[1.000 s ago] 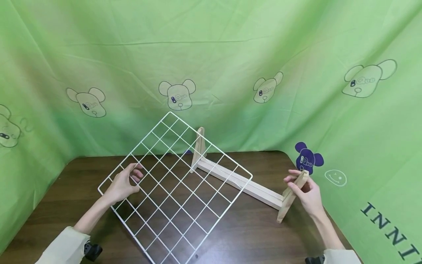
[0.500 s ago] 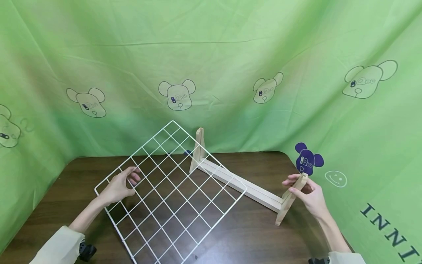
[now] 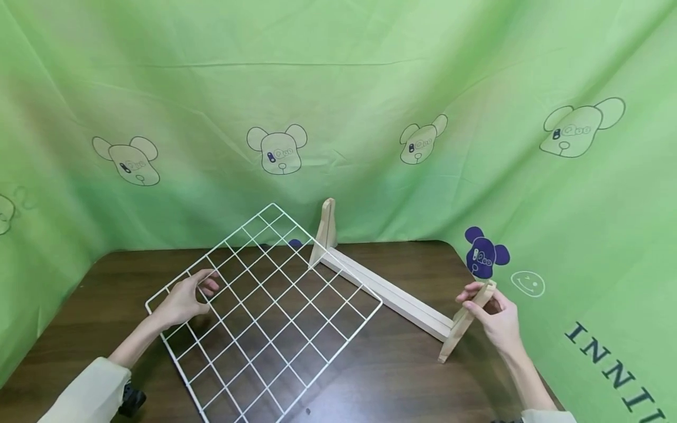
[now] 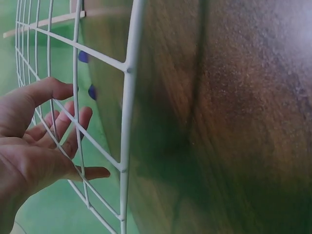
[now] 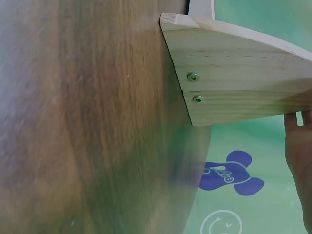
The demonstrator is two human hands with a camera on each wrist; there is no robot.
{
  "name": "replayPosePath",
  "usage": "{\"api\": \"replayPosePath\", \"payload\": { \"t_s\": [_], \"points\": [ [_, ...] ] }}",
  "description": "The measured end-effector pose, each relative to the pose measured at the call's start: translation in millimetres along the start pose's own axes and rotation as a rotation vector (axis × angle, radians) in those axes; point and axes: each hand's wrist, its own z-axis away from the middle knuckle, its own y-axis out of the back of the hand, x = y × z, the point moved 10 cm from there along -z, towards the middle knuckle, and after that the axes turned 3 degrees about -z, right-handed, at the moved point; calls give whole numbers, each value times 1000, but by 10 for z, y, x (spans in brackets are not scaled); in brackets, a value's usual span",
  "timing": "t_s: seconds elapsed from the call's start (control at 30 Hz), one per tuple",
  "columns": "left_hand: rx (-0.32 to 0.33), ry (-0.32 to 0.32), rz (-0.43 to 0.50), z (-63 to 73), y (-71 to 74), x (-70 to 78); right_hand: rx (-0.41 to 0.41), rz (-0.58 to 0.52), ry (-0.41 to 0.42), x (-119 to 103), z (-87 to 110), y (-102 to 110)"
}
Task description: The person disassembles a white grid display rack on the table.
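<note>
1. The wire grid [image 3: 256, 321] tilted left of the wooden stand [image 3: 388, 293], overlapping it in the head view; whether they touched could not be told.
2. Left of the stand, the left hand [image 3: 182, 301] hooked curled fingers through the grid; that one-sided hold could let it swing into the stand.
3. The right hand [image 3: 497, 322] pinched the stand's right end board; uneven pressure could skid it over the table [image 3: 381, 382] beneath.
</note>
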Motion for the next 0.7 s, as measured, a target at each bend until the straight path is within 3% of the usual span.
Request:
{"api": "replayPosePath", "payload": {
  "t_s": [0.7],
  "points": [
    [-159, -70, -87, -157, -252, -74, 107, 36, -6, -130, 163, 141]
  ]
}}
